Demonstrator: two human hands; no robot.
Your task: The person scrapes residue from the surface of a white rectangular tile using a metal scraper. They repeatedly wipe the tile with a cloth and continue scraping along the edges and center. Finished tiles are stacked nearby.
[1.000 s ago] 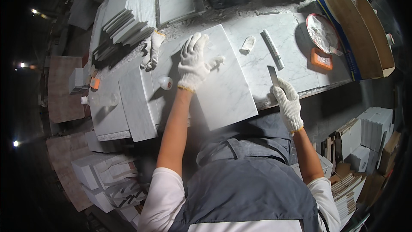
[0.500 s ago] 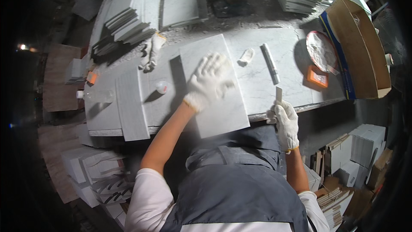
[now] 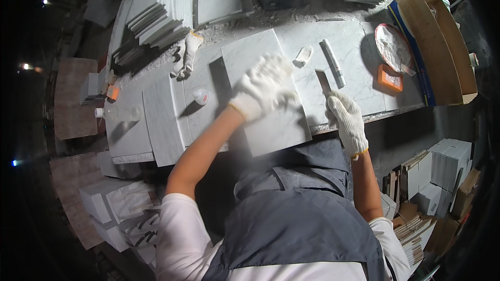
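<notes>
My left hand [image 3: 265, 86], in a white knit glove, is over a pale grey-veined marble tile [image 3: 281, 130], its fingers apart and blurred. Whether the palm touches the tile I cannot tell. That tile is raised a little above the bench slabs and casts a shadow to its left. My right hand [image 3: 348, 120], gloved too, is closed around a flat metal scraper blade [image 3: 323, 83] that points up and away, just right of the tile. Beyond it lie a white marker pen [image 3: 334, 63] and a small white wad [image 3: 303, 56].
A small white bottle [image 3: 200, 96], a narrow marble strip [image 3: 160, 117] and a clear bottle [image 3: 123, 113] are at left. Crumpled gloves [image 3: 186, 54] lie near stacked tiles [image 3: 161, 15]. At right are a white-filled bowl [image 3: 394, 47], an orange box [image 3: 390, 77] and an open carton [image 3: 437, 47].
My left hand has shifted slightly right across the tile, its fingers now blurred. My right hand has moved up, with more of the scraper blade showing. The whole view has shifted slightly.
</notes>
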